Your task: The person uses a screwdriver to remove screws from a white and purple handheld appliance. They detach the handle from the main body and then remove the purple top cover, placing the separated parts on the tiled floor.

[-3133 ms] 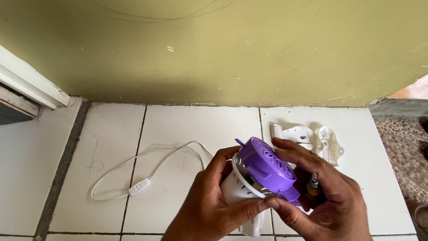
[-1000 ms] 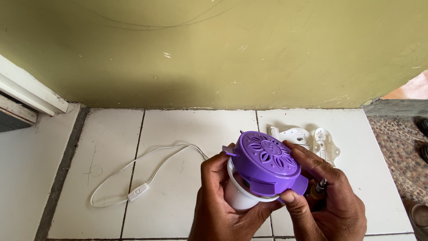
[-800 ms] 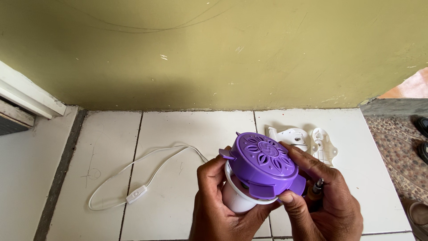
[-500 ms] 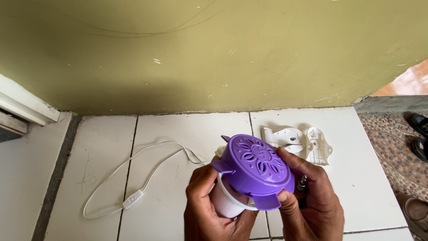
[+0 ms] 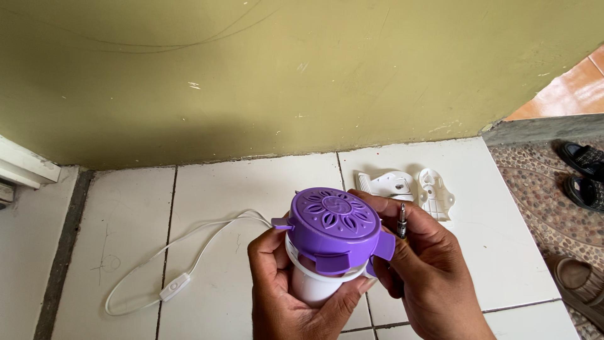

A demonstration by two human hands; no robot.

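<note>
I hold a small appliance with a white round body (image 5: pixel 314 286) and a purple vented cap (image 5: pixel 335 225) patterned like a flower. My left hand (image 5: pixel 296 296) cups the white body from below and the left side. My right hand (image 5: pixel 434 277) grips the right edge of the purple cap, and a small metal screwdriver bit (image 5: pixel 401 220) sticks up between its fingers. A white power cord (image 5: pixel 189 252) with an inline switch (image 5: pixel 174 288) runs from the appliance across the tiles to the left.
Two white plastic parts (image 5: pixel 409 187) lie on the white tiled floor (image 5: pixel 220 189) behind my right hand. A yellow-green wall (image 5: pixel 283 75) rises at the back. Dark sandals (image 5: pixel 582 173) rest on a patterned surface at the right; a white frame edge (image 5: pixel 25 167) is at left.
The purple cap has turned from tilted sideways to facing up at me. Both hands kept their hold while the view drifted right, showing the sandals.
</note>
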